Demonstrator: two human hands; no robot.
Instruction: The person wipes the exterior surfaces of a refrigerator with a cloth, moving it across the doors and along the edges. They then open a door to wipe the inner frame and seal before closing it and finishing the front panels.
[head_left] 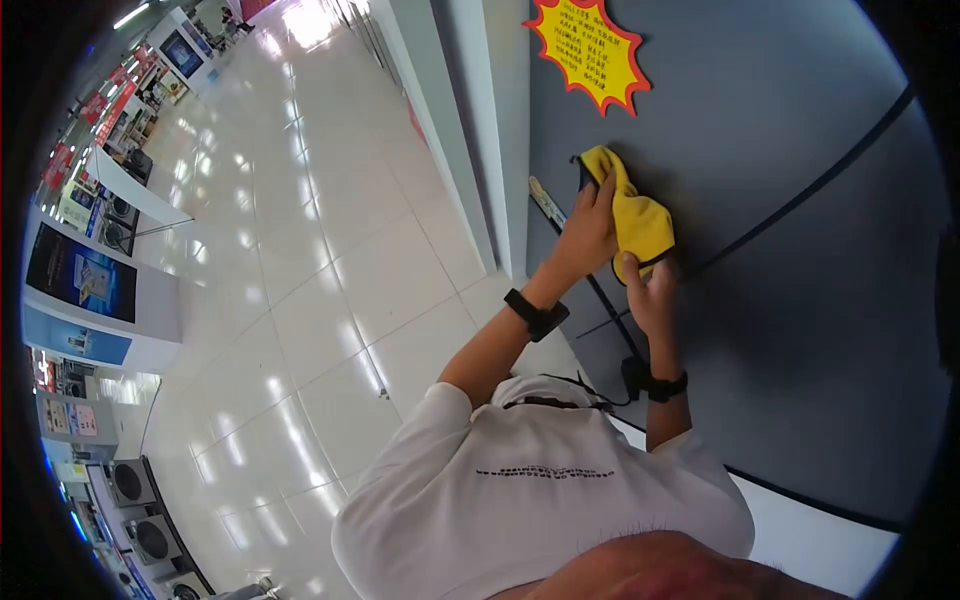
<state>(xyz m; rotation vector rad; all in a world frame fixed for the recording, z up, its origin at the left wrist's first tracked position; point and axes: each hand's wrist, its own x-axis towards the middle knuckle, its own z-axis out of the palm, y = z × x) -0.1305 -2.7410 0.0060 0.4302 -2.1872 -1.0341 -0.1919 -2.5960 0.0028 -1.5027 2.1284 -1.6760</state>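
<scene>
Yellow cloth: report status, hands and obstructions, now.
Left hand: fingers laid on yellow cloth. Right hand: thumb on its lower edge. Cloth bunched at grey panel; spiky-edged sign above, not touching it.

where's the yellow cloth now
In the head view, the yellow cloth is right of centre against the grey panel, below the red-edged sign, left hand on it and right hand at its lower end.

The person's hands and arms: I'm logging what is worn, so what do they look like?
The left hand and right hand are gloveless. The left wrist has a chunky black wristband; the right has a black strap with a boxy black piece. Short white fabric sleeves cover the upper arms.
</scene>
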